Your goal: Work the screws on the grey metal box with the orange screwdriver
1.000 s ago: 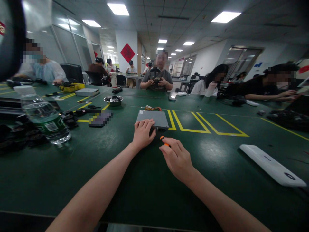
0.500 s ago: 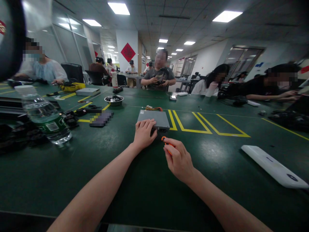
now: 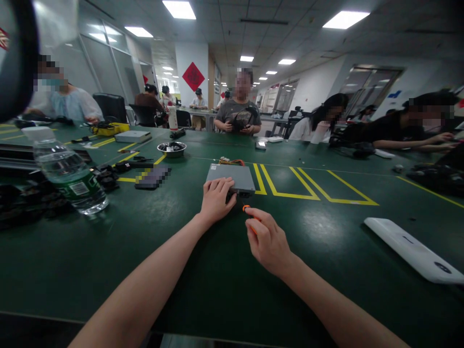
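A flat grey metal box (image 3: 235, 176) with orange wires at its far end lies on the green table (image 3: 203, 270). My left hand (image 3: 216, 199) rests on the box's near left corner, fingers spread flat over it. My right hand (image 3: 267, 240) is closed round an orange-handled tool (image 3: 247, 210), probably a screwdriver. The tool's tip points at the near side of the box, just short of it. Most of the tool is hidden in my fist.
A water bottle (image 3: 68, 174) stands at the left among black parts. A white flat device (image 3: 413, 250) lies at the right. A metal bowl (image 3: 171, 148), a dark phone (image 3: 152, 178) and yellow floor-tape lines (image 3: 308, 186) lie beyond. Several people sit round the table.
My right hand has closed round the orange tool and lifted it slightly toward the box. The left hand has stayed on the box.
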Available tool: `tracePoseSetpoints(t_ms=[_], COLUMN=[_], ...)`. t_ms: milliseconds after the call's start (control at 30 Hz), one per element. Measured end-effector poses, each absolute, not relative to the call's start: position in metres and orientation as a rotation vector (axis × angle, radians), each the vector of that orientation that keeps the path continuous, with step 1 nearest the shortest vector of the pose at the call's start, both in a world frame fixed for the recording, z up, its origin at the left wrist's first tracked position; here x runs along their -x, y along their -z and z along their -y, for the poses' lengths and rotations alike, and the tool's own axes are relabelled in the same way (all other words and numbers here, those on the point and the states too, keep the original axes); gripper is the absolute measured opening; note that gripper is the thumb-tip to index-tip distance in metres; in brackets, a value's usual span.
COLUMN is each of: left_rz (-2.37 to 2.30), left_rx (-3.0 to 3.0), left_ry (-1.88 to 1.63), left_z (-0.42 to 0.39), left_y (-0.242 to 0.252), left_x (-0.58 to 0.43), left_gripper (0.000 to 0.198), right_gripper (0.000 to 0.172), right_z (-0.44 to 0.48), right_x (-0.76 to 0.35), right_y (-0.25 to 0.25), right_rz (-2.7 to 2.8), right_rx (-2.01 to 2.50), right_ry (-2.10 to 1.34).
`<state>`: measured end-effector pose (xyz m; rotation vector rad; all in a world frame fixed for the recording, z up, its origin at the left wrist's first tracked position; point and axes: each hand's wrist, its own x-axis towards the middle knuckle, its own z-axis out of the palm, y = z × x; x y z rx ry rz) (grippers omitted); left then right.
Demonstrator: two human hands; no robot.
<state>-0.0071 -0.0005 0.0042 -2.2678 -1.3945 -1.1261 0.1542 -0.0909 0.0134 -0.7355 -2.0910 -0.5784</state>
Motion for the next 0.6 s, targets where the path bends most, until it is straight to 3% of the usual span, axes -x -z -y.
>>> tracePoseSetpoints(t_ms=[200,433,600], left_rz=[1.397,1.393,1.401], left_rx=[2.264,2.258,2.255], left_ry=[1.128,1.124,1.127], left_z=[0.0007,0.0002,-0.0007], left_y=[-0.0051,-0.0049,-0.0039], left_x=[0.007,0.0064,0.0061], left_gripper=[0.029,0.028,0.027], right_gripper=[0.018,0.032,0.025], right_z=[0.0914,0.0906,0.0891], right_x=[-0.1541,-0.153,-0.1532], right_y=[-0.0194,-0.0132,-0.0197], right_rz=[2.047,2.076,2.028], right_rx=[0.824,0.768,0.796], right_ry=[0.626,0.59,0.581])
